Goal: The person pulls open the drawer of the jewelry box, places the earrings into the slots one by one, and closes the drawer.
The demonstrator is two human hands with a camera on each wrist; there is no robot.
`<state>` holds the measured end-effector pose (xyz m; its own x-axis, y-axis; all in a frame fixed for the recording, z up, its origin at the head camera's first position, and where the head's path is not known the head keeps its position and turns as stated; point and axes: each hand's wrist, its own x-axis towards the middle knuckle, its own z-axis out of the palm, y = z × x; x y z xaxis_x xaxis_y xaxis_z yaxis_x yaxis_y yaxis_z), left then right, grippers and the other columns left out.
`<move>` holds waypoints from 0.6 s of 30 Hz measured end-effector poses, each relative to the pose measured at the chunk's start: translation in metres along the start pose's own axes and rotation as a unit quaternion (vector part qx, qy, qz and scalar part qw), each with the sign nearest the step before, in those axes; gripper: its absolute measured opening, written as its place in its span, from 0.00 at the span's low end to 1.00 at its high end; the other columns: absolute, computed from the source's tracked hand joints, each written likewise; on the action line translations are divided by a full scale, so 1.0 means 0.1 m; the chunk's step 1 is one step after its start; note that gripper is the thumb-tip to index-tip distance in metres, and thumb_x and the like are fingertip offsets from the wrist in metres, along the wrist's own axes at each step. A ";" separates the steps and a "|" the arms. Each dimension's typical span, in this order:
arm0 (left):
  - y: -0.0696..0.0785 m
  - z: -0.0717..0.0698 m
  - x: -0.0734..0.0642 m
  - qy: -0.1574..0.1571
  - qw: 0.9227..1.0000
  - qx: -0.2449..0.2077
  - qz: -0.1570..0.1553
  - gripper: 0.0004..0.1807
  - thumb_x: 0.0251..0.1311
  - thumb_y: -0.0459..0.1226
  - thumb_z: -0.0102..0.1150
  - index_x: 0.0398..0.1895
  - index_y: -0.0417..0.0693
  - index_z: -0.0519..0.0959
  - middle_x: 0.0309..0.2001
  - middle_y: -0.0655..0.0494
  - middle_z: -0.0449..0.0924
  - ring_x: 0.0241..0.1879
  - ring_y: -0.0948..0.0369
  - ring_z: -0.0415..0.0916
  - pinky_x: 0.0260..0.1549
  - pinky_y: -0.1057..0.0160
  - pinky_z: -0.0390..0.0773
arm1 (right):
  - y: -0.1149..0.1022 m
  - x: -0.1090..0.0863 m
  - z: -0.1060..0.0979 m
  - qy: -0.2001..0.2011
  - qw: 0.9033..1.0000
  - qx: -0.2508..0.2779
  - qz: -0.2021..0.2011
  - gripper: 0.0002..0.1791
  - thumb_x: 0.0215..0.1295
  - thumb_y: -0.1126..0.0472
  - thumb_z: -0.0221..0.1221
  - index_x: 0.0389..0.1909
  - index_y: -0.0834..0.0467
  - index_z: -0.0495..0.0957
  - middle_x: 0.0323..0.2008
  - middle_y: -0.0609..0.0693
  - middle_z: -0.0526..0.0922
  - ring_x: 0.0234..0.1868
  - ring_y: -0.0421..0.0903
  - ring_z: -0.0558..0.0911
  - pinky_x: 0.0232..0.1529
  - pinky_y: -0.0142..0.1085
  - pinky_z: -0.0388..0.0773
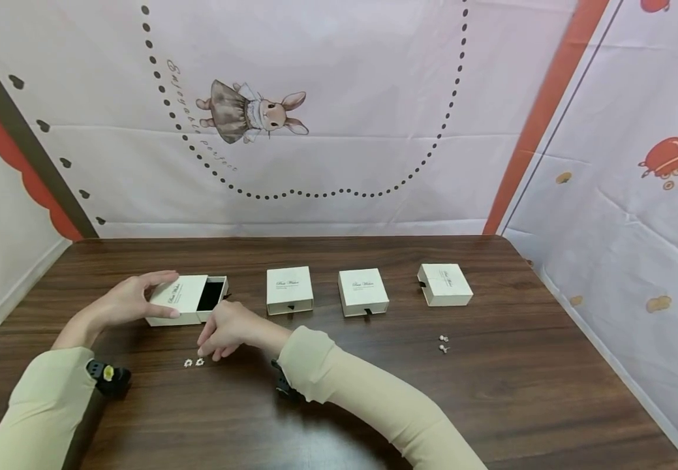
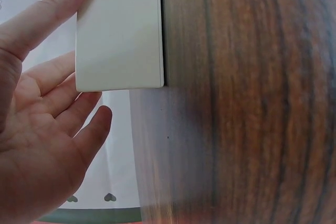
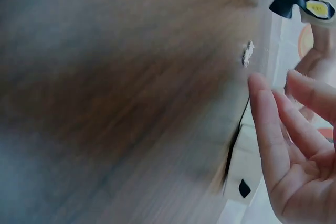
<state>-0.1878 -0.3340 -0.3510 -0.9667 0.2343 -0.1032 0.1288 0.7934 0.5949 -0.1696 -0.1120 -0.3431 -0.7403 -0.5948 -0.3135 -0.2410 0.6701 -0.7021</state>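
Observation:
At the left of the table my left hand (image 1: 123, 301) holds a white cardboard drawer box (image 1: 188, 287), thumb on its near side and fingers at the far side. The box's drawer (image 1: 222, 284) is slid partly out to the right and shows a black lining. In the left wrist view the thumb lies against the box wall (image 2: 121, 35). Just in front of the box, my right hand (image 1: 230, 329) reaches down beside two small white flower-shaped earrings (image 1: 200, 361). Its fingers (image 3: 268, 124) are extended, apart from the thumb, with nothing visible between them.
Three more white boxes, all closed, stand in a row: one in the middle (image 1: 289, 287), another beside it (image 1: 363, 290), a third (image 1: 446, 284) farther right. Two small stud earrings (image 1: 444, 344) lie in front of the third. A printed cloth (image 1: 344, 156) hangs behind the brown table (image 1: 521, 365).

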 end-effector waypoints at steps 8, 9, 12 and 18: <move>-0.02 0.00 0.01 -0.004 1.000 -0.007 0.003 0.52 0.42 0.53 0.68 0.65 0.33 0.57 0.64 0.29 0.53 0.62 0.34 0.49 0.50 0.36 0.56 | -0.06 0.02 0.13 -0.009 0.997 -0.078 -0.005 0.06 0.52 0.63 0.65 0.18 0.55 0.81 0.12 0.44 0.79 0.13 0.35 0.78 0.16 0.25 0.73; -0.01 0.00 0.01 -0.005 1.000 -0.008 0.003 0.52 0.42 0.53 0.68 0.65 0.33 0.57 0.64 0.29 0.53 0.62 0.34 0.49 0.50 0.35 0.56 | -0.06 0.02 0.14 -0.006 0.997 -0.083 -0.004 0.08 0.51 0.64 0.65 0.17 0.54 0.80 0.11 0.44 0.79 0.13 0.35 0.78 0.16 0.25 0.73; -0.01 0.00 0.00 -0.005 1.000 -0.010 0.003 0.52 0.42 0.53 0.68 0.65 0.33 0.57 0.64 0.30 0.53 0.62 0.33 0.48 0.50 0.35 0.56 | -0.08 0.03 0.16 -0.002 0.995 -0.097 -0.003 0.10 0.50 0.64 0.66 0.14 0.54 0.78 0.11 0.43 0.78 0.12 0.35 0.77 0.15 0.24 0.73; -0.01 0.00 -0.01 -0.003 1.000 -0.012 0.005 0.51 0.42 0.52 0.68 0.65 0.32 0.57 0.64 0.30 0.53 0.62 0.33 0.48 0.50 0.35 0.56 | -0.09 0.03 0.18 -0.003 0.994 -0.113 -0.002 0.12 0.50 0.64 0.66 0.12 0.54 0.77 0.10 0.44 0.78 0.11 0.35 0.77 0.15 0.24 0.73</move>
<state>-0.1875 -0.3350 -0.3514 -0.9640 0.2457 -0.1014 0.1333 0.7769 0.6153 -0.1584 -0.1286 -0.3493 -0.7352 -0.5995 -0.3162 -0.3785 0.7501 -0.5423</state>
